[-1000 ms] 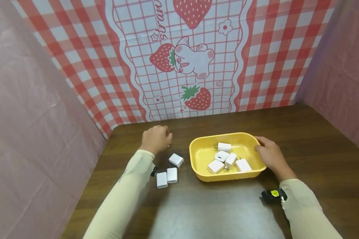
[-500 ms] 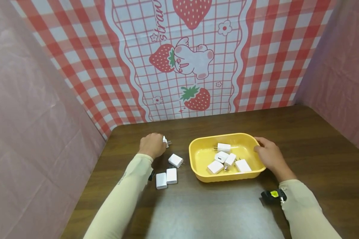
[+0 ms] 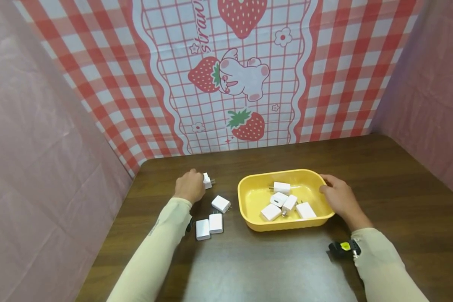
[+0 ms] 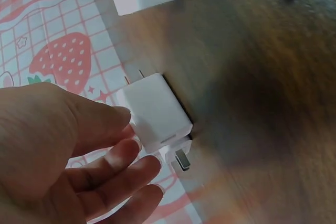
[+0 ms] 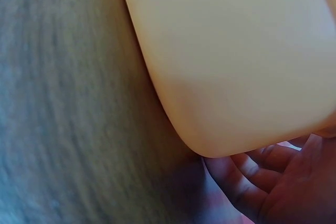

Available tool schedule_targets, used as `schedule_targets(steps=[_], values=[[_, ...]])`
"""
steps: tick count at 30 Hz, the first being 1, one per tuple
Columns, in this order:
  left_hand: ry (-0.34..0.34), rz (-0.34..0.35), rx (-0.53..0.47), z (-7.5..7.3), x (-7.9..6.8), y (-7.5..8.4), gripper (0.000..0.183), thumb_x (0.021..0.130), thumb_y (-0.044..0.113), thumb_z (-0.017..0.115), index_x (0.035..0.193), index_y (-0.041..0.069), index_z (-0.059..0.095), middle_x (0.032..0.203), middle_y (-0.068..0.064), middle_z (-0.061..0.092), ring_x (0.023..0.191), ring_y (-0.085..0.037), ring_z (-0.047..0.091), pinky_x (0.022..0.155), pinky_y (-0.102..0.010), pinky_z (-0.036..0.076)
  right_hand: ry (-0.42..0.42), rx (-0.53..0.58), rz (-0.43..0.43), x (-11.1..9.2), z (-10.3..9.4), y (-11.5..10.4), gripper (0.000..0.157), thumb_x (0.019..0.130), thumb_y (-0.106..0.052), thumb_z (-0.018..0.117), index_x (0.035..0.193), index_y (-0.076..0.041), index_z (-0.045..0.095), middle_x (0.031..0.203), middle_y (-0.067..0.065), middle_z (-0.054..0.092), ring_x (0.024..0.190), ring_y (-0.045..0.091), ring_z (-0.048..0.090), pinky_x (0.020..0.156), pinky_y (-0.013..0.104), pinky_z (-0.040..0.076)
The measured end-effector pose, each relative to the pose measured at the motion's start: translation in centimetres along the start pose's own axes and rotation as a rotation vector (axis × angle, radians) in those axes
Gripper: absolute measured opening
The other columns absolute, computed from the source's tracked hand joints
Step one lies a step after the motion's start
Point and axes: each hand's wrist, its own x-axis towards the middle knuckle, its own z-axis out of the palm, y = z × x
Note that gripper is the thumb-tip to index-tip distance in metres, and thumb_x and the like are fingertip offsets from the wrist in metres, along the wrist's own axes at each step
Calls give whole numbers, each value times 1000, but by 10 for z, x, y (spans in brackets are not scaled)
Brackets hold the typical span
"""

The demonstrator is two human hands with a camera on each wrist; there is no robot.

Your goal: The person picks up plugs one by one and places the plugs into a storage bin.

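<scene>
Charger (image 4: 155,111), left of the tub (image 3: 251,225), looks light, hard and slippery; I'd hold its flat sides. My left hand (image 3: 190,186), loosely bent, is at its edge; can't tell if it pinches. My right hand (image 3: 339,196) grips the tub.

On the red-and-white checked, strawberry-printed cloth (image 3: 328,84), red lettering (image 3: 201,27) running sideways reads "stra" before the top edge cuts it off. Small dark print on the pale-yellow fabric left sleeve (image 3: 149,251) is illegible.
</scene>
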Motion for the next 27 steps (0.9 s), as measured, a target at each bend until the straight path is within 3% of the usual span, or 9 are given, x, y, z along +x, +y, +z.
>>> schedule_targets(steps=[6,11,20,27], values=[[19,0,-22,4,-2,-2,17,92,16,68,103,4,72,96,-14,64,84,-32,66,62,-50,53,2,6,9,0,1,-1,54,102,-19,39,151,4,36,147,32,40,114,42,49,93,55,45],[-15,-14,-45,5,-3,-3,21,89,15,69,107,5,68,98,-11,67,89,-33,68,66,-51,54,0,-3,6,-1,0,-2,54,102,-19,39,150,5,36,147,32,40,115,42,48,94,55,44],[-87,-36,-61,6,-6,-4,21,85,28,71,94,12,64,92,-10,69,82,-31,68,66,-49,52,-5,0,19,-2,1,-1,55,102,-20,39,151,5,35,147,32,40,112,41,49,91,52,46],[-84,-43,-69,8,-7,-1,23,84,28,69,95,10,61,88,-12,68,79,-32,67,64,-49,50,-11,11,29,-2,1,-1,55,103,-21,38,152,4,34,148,32,39,113,42,49,93,55,46]])
